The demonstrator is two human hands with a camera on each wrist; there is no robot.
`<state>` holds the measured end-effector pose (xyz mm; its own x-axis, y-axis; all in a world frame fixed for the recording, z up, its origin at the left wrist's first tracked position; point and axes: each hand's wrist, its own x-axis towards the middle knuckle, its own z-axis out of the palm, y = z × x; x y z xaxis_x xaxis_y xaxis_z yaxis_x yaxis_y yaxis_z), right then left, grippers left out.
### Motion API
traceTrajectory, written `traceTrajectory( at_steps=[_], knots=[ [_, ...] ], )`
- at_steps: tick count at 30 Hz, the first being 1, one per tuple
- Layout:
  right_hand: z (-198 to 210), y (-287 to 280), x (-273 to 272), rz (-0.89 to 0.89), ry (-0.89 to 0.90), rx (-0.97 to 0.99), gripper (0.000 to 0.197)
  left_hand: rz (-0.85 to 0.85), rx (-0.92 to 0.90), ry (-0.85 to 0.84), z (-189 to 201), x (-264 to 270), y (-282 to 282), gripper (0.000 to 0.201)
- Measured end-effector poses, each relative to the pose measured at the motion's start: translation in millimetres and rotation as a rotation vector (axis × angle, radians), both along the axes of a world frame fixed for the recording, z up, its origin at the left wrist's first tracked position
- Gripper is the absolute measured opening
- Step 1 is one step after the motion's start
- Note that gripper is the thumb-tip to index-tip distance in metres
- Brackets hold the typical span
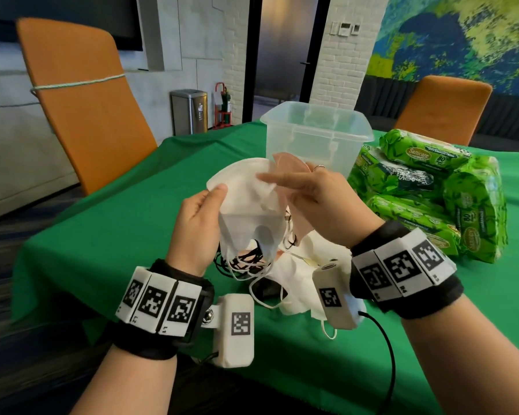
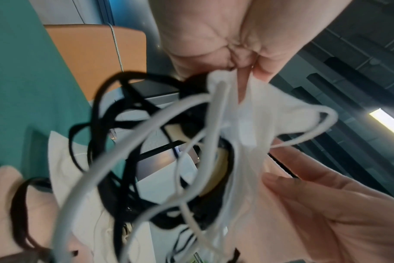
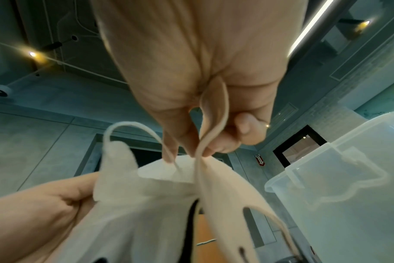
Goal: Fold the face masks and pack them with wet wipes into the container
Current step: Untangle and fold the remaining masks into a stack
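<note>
Masks [image 1: 246, 202] pinched between left hand [image 1: 197, 223], right hand [image 1: 321, 202]; count unclear.

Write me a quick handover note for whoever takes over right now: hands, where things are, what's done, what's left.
Left hand grips a white mask held above the table.
Right hand pinches a peach mask beside it.
More masks lie heaped with tangled straps on the green tablecloth.
Container stands open, apparently empty; wet wipes are stacked to its right.
Done: nothing packed.
Left: fold all masks, pack masks and wipes.
</note>
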<state>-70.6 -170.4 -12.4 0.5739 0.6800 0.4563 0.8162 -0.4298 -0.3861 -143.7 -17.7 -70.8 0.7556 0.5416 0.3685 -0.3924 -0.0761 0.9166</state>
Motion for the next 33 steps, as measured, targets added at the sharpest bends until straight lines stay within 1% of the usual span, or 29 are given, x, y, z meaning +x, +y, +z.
traceTrajectory(
  at_steps=[2,4,6,8,10,13,14,16,17,19,21,22,23,24,26,27,29,30,31,33],
  knots=[
    [-1,-1,0,0.007,0.033,-0.056,0.053,0.014,-0.027,0.001,-1,2,1,0.026],
    [-2,-4,0,0.021,0.085,-0.097,0.049,0.005,-0.024,0.006,-1,3,4,0.029],
    [-2,-8,1,0.019,0.131,-0.121,0.047,-0.002,0.01,0.001,0,3,6,0.027],
    [-2,-12,3,-0.013,0.154,-0.121,0.044,0.009,0.048,-0.001,0,3,7,0.021],
    [-1,-14,6,-0.08,0.145,-0.082,0.038,0.031,0.064,0.001,-1,5,9,0.022],
    [5,-15,8,-0.16,0.131,0.052,0.027,0.056,0.108,-0.016,0,4,7,0.035],
    [8,-14,7,-0.156,0.167,0.087,0.027,0.055,0.123,-0.037,2,3,6,0.039],
    [14,-13,3,-0.099,0.319,0.157,0.031,0.077,0.186,-0.08,4,0,3,0.043],
    [17,-14,1,-0.068,0.383,0.185,0.036,0.093,0.217,-0.101,5,-1,2,0.045],
    [21,-17,0,-0.037,0.437,0.166,0.048,0.087,0.222,-0.148,5,-1,2,0.049],
    [22,-19,3,-0.034,0.426,0.085,0.062,0.08,0.219,-0.167,5,0,3,0.051],
    [22,-20,4,-0.036,0.409,0.044,0.064,0.081,0.214,-0.167,6,0,3,0.051],
    [21,-21,6,-0.04,0.39,0.014,0.063,0.081,0.202,-0.166,5,0,4,0.049],
    [20,-21,8,-0.046,0.368,-0.011,0.056,0.075,0.183,-0.16,6,1,4,0.048],
    [18,-21,11,-0.059,0.295,-0.048,0.025,0.061,0.153,-0.144,5,1,5,0.044],
    [17,-21,12,-0.074,0.237,-0.059,0.014,0.071,0.165,-0.13,5,0,5,0.043],
    [15,-18,11,-0.117,0.068,-0.023,0.015,0.09,0.212,-0.112,4,-1,3,0.041],
    [17,-16,8,-0.105,0.009,0.029,0.013,0.081,0.219,-0.113,4,-2,2,0.039],
    [20,-14,6,-0.074,-0.01,0.064,0.013,0.073,0.216,-0.108,3,-2,0,0.037],
    [25,-9,0,0.011,0.064,0.064,0.015,0.032,0.181,-0.107,3,-2,-1,0.038]
  ],
)
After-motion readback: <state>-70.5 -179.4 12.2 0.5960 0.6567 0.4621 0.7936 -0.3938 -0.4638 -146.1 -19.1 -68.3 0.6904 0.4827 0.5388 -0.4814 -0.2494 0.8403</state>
